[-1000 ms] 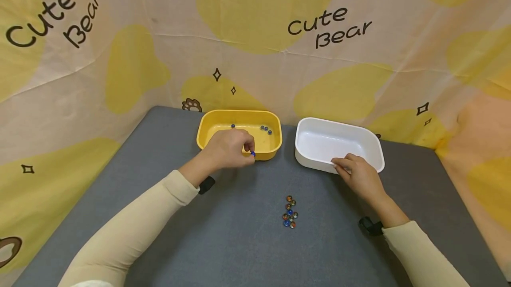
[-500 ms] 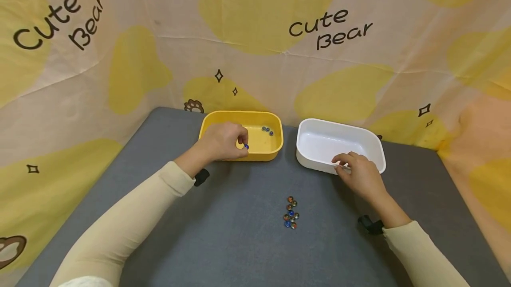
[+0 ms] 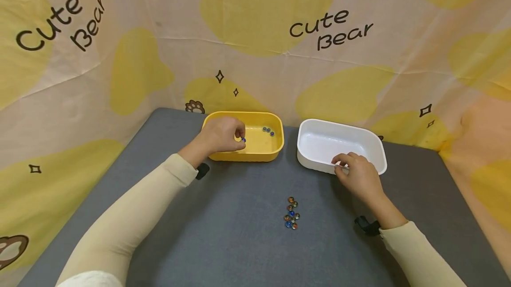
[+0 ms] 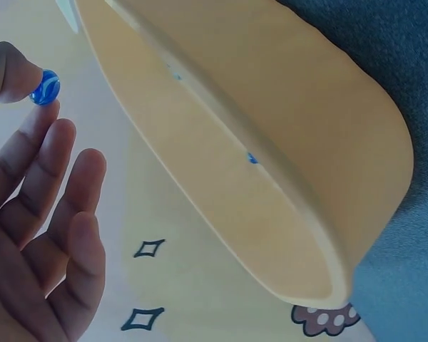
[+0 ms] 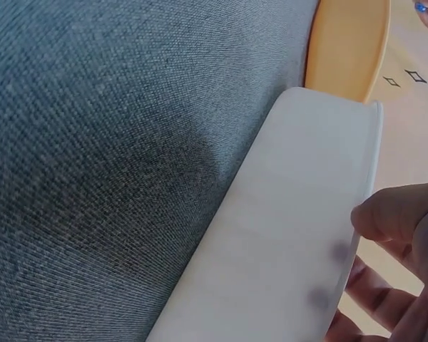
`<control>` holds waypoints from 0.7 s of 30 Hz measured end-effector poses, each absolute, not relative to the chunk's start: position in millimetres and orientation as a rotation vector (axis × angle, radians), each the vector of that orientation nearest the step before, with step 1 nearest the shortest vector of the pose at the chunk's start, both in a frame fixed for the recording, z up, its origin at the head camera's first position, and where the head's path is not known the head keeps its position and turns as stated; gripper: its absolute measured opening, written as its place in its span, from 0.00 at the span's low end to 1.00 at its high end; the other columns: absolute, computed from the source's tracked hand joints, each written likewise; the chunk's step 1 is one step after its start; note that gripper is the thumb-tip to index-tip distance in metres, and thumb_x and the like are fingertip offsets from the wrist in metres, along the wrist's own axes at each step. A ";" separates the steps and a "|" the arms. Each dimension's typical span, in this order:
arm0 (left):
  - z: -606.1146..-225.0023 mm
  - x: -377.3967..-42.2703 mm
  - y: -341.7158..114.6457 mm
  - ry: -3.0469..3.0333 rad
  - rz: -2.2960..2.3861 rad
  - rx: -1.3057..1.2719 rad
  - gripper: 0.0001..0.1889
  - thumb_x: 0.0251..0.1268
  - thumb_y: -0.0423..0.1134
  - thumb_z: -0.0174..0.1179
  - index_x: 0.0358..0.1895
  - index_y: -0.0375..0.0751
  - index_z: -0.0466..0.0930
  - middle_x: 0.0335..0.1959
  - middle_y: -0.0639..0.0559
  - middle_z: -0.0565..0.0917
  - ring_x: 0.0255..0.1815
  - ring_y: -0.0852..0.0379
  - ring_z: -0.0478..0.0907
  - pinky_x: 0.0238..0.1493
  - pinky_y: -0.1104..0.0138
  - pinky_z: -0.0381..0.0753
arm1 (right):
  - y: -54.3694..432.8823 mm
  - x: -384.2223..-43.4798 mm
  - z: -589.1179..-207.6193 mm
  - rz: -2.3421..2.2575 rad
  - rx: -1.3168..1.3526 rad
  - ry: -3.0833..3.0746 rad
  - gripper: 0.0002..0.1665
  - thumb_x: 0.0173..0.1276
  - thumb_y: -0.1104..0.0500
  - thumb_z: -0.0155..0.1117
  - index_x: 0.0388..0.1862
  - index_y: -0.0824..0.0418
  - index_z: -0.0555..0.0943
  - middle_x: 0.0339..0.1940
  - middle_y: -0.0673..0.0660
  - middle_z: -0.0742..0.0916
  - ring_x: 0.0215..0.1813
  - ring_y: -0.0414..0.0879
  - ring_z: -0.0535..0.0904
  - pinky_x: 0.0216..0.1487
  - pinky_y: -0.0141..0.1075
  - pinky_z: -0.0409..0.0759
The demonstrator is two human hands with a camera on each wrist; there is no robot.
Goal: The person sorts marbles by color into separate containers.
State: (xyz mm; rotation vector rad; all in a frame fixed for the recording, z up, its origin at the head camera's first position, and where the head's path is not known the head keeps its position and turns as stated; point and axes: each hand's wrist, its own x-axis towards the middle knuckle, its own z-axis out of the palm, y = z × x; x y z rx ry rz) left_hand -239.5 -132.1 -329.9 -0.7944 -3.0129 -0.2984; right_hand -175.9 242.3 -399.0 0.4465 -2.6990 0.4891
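Note:
My left hand [image 3: 222, 135] is over the left part of the yellow plastic bin [image 3: 259, 157]. Between its thumb and index fingertip it pinches a blue swirled glass marble [image 4: 46, 87]; the other fingers are spread. Three marbles [image 3: 269, 130] lie at the bin's right end, and another blue spot shows past the rim in the left wrist view. My right hand [image 3: 361, 177] holds the near rim of the white plastic bin [image 3: 315, 163], thumb outside and fingers inside. Two fingertips show as dark spots through its wall. No marble is visible inside the white bin.
A small cluster of marbles [image 3: 291, 214], blue and orange-green, lies on the grey cloth-covered table [image 3: 223, 233] in front of the bins. A patterned fabric backdrop [image 3: 255, 21] rises close behind both bins. Each wrist wears a black band [image 3: 366, 226].
My left hand has carried the blue marble leftward and farther over the yellow bin. The fingers of my right hand have parted slightly at the white bin's rim. The table cluster looks unchanged.

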 end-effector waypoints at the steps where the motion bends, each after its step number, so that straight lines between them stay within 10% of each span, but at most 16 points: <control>1: -330.7 -241.2 -132.2 -3.016 -0.297 -0.787 0.06 0.52 0.47 0.64 0.30 0.52 0.83 0.31 0.59 0.83 0.31 0.61 0.77 0.34 0.64 0.77 | 242.2 -175.6 -398.4 0.486 0.448 -2.704 0.08 0.56 0.65 0.63 0.33 0.55 0.84 0.26 0.54 0.84 0.26 0.51 0.77 0.24 0.39 0.68; 21: -357.9 -272.0 -126.4 -3.091 -0.250 -0.695 0.06 0.53 0.46 0.63 0.29 0.50 0.82 0.27 0.56 0.80 0.27 0.59 0.75 0.28 0.66 0.72 | 244.0 -174.8 -396.1 0.536 0.393 -2.773 0.10 0.57 0.67 0.67 0.36 0.55 0.86 0.28 0.55 0.84 0.29 0.51 0.80 0.26 0.40 0.72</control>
